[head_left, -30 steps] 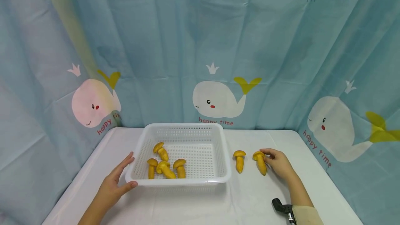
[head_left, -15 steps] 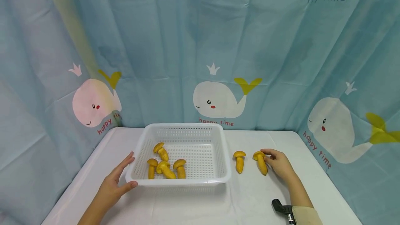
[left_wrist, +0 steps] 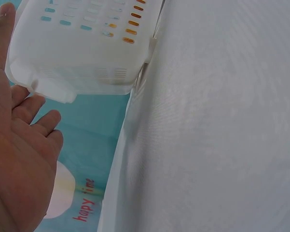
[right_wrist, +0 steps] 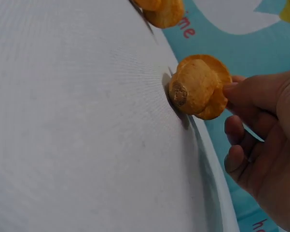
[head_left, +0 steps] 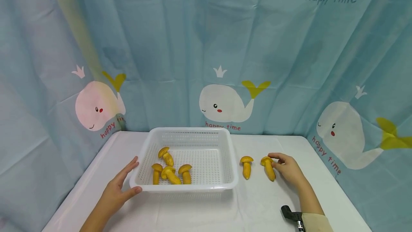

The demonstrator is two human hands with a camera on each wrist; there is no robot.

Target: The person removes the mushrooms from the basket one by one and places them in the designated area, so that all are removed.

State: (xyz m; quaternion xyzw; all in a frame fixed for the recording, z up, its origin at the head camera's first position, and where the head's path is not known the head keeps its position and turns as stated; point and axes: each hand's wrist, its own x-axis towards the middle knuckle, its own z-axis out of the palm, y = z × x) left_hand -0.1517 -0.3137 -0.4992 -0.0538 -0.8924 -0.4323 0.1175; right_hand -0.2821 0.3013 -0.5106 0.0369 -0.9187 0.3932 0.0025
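Note:
My left hand is spread at the near left corner of a white plastic basket, fingers along its left side and thumb at the front rim. In the left wrist view, its fingers lie beside the basket's slotted wall. Inside the basket are several yellow-brown mushrooms, gathered on the left. Out to the right, my right hand pinches another mushroom at the cap's edge between thumb and forefinger; the mushroom lies low at the white tabletop. The right wrist view shows this mushroom stem-end first, thumb against its cap.
One more mushroom lies between the basket and my right hand. A blue curtain printed with whales encloses the white table at the back and sides. A black device sits by my right sleeve.

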